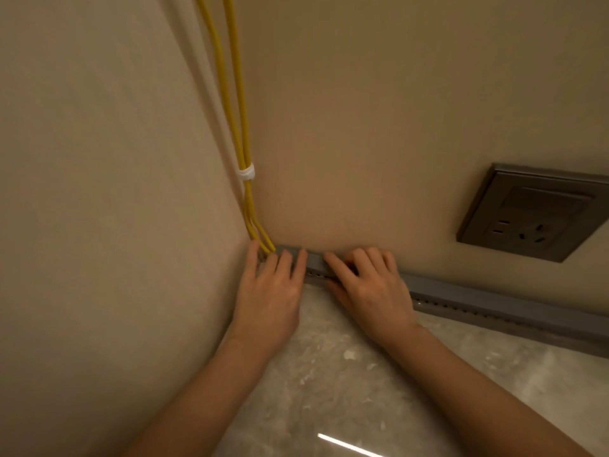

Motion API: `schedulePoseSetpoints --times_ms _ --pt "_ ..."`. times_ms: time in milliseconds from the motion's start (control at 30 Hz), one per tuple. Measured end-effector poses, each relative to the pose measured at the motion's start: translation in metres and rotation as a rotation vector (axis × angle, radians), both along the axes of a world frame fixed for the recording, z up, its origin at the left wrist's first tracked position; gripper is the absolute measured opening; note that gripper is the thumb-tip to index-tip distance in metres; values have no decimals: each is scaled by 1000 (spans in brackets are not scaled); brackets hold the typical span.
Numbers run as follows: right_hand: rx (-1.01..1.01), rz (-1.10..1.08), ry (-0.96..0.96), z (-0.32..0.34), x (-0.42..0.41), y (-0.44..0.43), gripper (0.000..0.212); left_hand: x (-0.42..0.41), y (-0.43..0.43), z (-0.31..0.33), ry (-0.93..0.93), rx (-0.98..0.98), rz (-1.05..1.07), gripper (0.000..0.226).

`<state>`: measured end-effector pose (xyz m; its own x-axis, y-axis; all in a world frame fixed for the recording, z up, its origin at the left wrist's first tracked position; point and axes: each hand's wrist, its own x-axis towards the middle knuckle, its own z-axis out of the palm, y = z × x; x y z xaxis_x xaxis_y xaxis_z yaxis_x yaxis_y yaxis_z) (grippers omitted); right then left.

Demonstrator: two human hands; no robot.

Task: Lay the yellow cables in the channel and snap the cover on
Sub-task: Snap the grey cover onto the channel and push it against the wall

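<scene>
Yellow cables (242, 150): two, running down the corner where the left wall (115, 192) meets the far wall (362, 127), bound together by a white tie (246, 172) partway down. Below the tie they part slightly and enter the left end of the grey channel (527, 313).

The channel lies along the foot of the far wall, at floor level, and runs off to the right. A row of small holes shows along its near lower edge. A smooth grey cover (315, 259) sits on it; I cannot tell whether it is fully seated.

My left hand (270, 291): at the corner end, fingers straight and spread, tips pressing on the cover where the cables go in, holding nothing.

My right hand (372, 288): just right of the left, apart from it. Fingers are bent over the channel's top, thumb on its near face, pinching it.

Far wall, upper right: dark wall socket (534, 216). Near side: mottled glossy floor (346, 374).
</scene>
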<state>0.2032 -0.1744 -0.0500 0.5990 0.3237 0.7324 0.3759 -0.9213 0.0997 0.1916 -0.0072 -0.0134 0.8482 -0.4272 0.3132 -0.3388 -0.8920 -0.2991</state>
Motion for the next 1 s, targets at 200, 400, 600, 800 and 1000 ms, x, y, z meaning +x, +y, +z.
schedulePoseSetpoints --times_ms 200,400,600,800,1000 --pt "-97 66 19 -4 7 1 27 3 10 -5 62 66 78 60" --pt "-38 257 255 12 0 -5 29 4 -2 0 146 58 145 61" --pt "63 229 376 23 -22 -15 34 7 -5 8 188 47 132 61" --pt "-47 35 446 8 -43 -36 58 2 13 12 242 145 123 73" --pt "-25 31 449 8 -43 -38 58 1 18 22 243 347 152 70"
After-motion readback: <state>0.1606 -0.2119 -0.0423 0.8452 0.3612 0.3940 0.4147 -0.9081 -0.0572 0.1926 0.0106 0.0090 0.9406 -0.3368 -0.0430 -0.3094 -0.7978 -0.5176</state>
